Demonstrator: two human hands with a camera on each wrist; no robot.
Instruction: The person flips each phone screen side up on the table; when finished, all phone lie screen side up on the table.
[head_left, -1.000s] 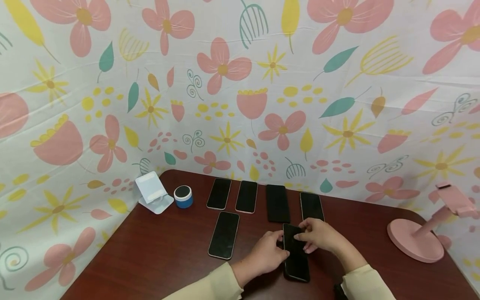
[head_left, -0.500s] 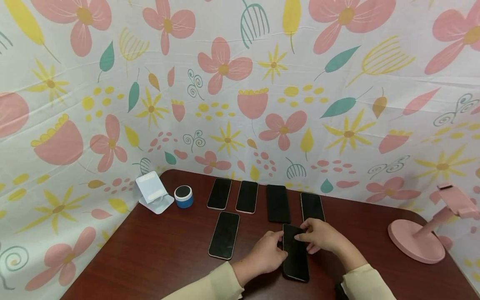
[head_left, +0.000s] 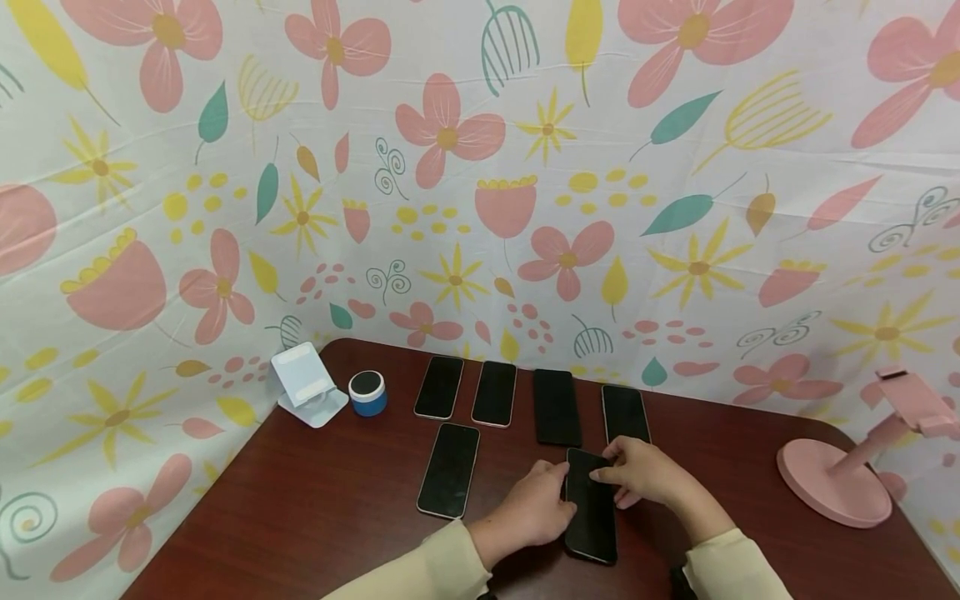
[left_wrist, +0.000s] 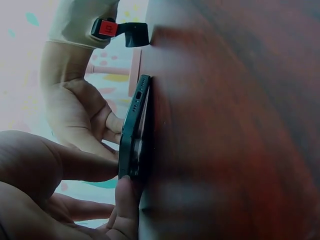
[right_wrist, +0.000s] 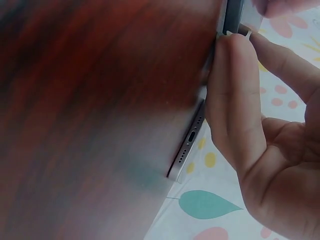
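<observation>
A black smartphone (head_left: 592, 525) lies dark screen up near the table's front, one end pointing at the person. My left hand (head_left: 528, 507) grips its left long edge, thumb on the screen side and fingers at the edge. From the other side, my right hand (head_left: 647, 472) pinches the far right part, its thumb over the screen. Seen from the left wrist, the phone's near end (left_wrist: 137, 102) is tipped slightly up off the tabletop, with a dark gap beneath. In the right wrist view, the right fingers (right_wrist: 232, 95) run straight up to the phone's side.
Several other phones lie flat behind: two at back left (head_left: 439, 387), a matte black one (head_left: 557, 408), and one (head_left: 624, 412) just beyond the right hand. Another phone (head_left: 448, 472) lies left. A white stand (head_left: 309, 383), blue jar (head_left: 367, 398) and pink phone stand (head_left: 832, 483) flank them.
The left hand and the phone's near end shift very slightly; both hands keep their hold. The other phones stay where they were.
</observation>
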